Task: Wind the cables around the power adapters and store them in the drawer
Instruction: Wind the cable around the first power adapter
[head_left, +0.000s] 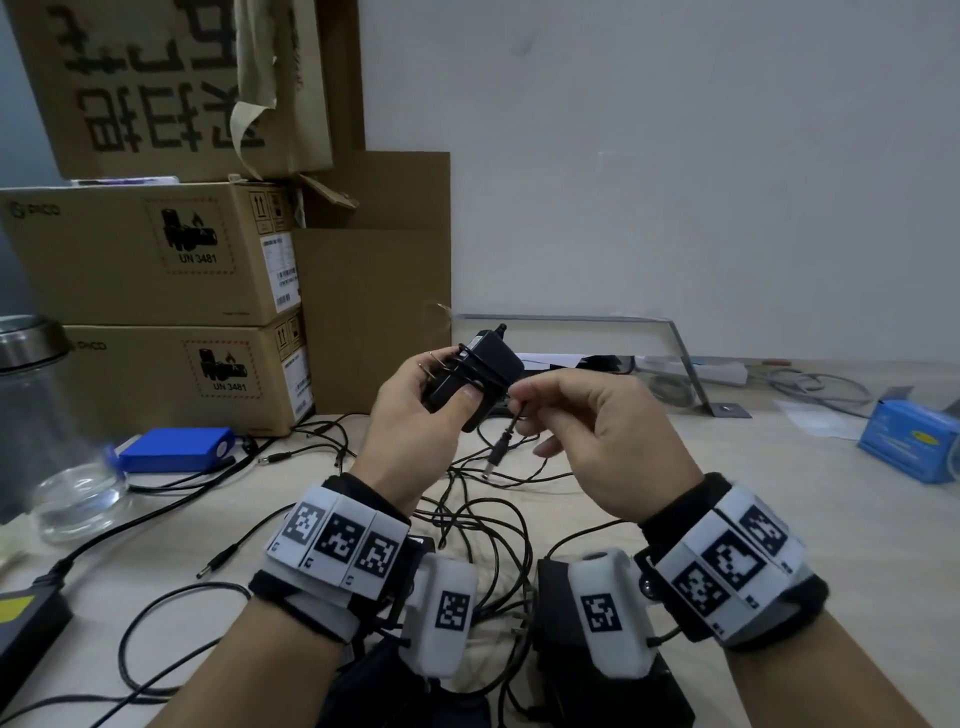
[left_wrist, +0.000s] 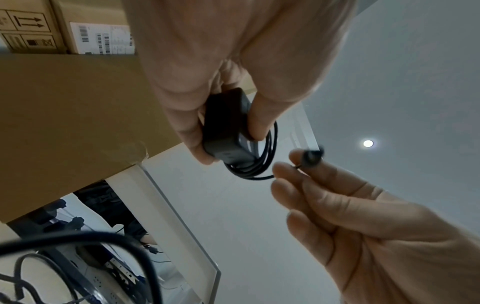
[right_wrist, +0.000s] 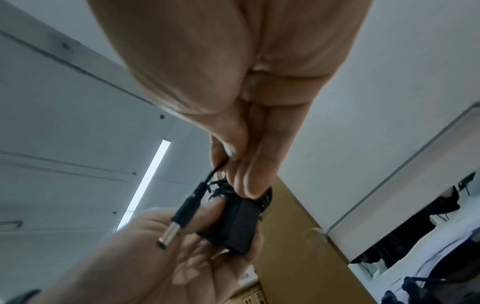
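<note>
A black power adapter (head_left: 474, 380) is held up above the desk (head_left: 675, 467), its thin cable (head_left: 480, 371) looped several times around its body, the barrel plug (head_left: 500, 451) hanging free below. Under it more loose cables (head_left: 467, 519) lie tangled on the desk, with stacked cardboard boxes (head_left: 156, 312) to the left and a blue box (head_left: 906, 441) to the right. The left hand (head_left: 415, 431) grips the adapter, thumb pressed on the windings. The right hand (head_left: 597, 441) pinches the cable just above the plug between thumb and forefinger, other fingers loosely curled.
</note>
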